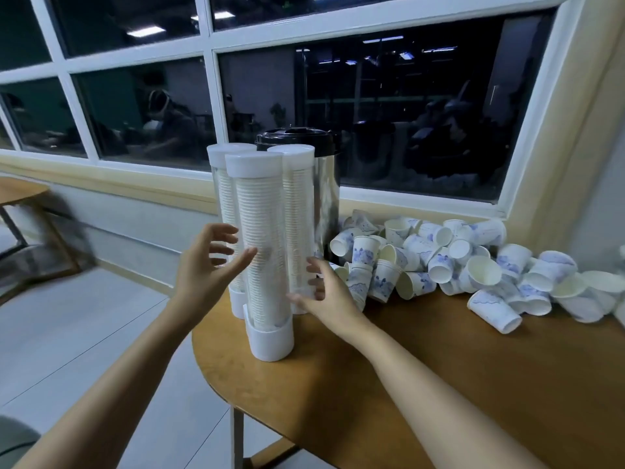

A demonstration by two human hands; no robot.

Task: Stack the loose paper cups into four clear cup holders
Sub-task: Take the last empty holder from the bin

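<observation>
While upright, full clear holders (267, 214) (white-capped).

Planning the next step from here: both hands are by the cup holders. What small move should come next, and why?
Probably close both hands round the front holder to steady it. The left hand and right hand are open on either side of its tube, holding nothing, and it stands capped near the table edge.

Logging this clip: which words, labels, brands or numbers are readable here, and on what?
No text is readable.
Loose white paper cups with blue print: pattern only, too blurred to read words.
Clear plastic cup holders with white caps: no marking shown.
Steel urn with black lid: no label shown.
</observation>
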